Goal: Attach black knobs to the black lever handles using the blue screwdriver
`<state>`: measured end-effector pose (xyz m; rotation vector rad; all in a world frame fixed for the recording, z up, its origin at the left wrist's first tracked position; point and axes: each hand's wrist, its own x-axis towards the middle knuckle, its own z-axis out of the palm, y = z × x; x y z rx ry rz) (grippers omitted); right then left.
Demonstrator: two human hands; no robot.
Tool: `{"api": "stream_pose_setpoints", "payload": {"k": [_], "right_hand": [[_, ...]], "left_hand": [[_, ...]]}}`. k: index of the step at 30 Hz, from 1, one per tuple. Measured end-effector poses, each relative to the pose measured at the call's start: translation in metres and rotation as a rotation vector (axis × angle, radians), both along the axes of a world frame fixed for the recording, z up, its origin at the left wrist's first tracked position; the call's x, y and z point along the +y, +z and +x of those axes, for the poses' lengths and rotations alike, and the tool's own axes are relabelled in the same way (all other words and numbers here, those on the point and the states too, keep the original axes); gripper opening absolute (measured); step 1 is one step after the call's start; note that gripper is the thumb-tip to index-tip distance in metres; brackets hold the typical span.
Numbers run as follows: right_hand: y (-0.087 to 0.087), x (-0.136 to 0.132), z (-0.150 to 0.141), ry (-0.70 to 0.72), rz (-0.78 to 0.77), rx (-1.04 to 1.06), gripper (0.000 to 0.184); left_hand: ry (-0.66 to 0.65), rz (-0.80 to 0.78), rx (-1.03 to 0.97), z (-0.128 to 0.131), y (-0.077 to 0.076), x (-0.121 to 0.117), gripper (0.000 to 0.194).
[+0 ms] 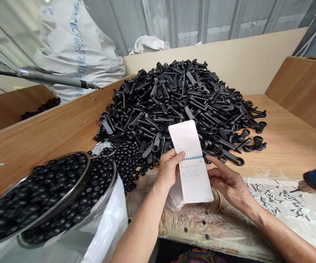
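Wooden tabletop [292,138]; notepad [196,188] held in left grip [169,168] beside binding [192,158]; right grip [229,184] half-open, near.

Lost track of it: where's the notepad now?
In the head view, the open notepad is just right of centre, gripped by the left hand, with the pile of black parts behind it.

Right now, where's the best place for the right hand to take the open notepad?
Probably the notepad's lower right edge, pinched from the right: it looks thin, flat and uncovered there, while the left hand holds the left side near the blue spiral.
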<state>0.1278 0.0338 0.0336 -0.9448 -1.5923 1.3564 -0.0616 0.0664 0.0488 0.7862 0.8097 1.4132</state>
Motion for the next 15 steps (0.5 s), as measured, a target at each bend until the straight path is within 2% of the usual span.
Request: {"api": "stream_pose_setpoints", "payload": {"k": [4, 7, 9, 11, 13, 15], "right_hand": [[-0.002, 0.002, 0.003, -0.106, 0.557, -0.268, 0.059], [0.008, 0.000, 0.002, -0.111, 0.869, -0.367, 0.044], [0.018, -0.005, 0.003, -0.159, 0.940, -0.355, 0.036], [0.028, -0.013, 0.006, -0.251, 0.910, -0.319, 0.038], [0.034, -0.022, 0.012, -0.327, 0.800, -0.270, 0.053], [0.037, -0.032, 0.020, -0.326, 0.696, -0.254, 0.069]], "left_hand": [[-0.018, 0.004, 0.032, 0.000, -0.002, 0.001, 0.027], [-0.068, 0.006, 0.085, 0.007, -0.001, -0.004, 0.029], [-0.126, 0.006, 0.147, 0.013, 0.000, -0.012, 0.028], [-0.194, 0.005, 0.230, 0.017, 0.000, -0.024, 0.023], [-0.255, 0.005, 0.327, 0.016, -0.001, -0.038, 0.022], [-0.302, 0.005, 0.429, 0.012, -0.005, -0.053, 0.023]]}}
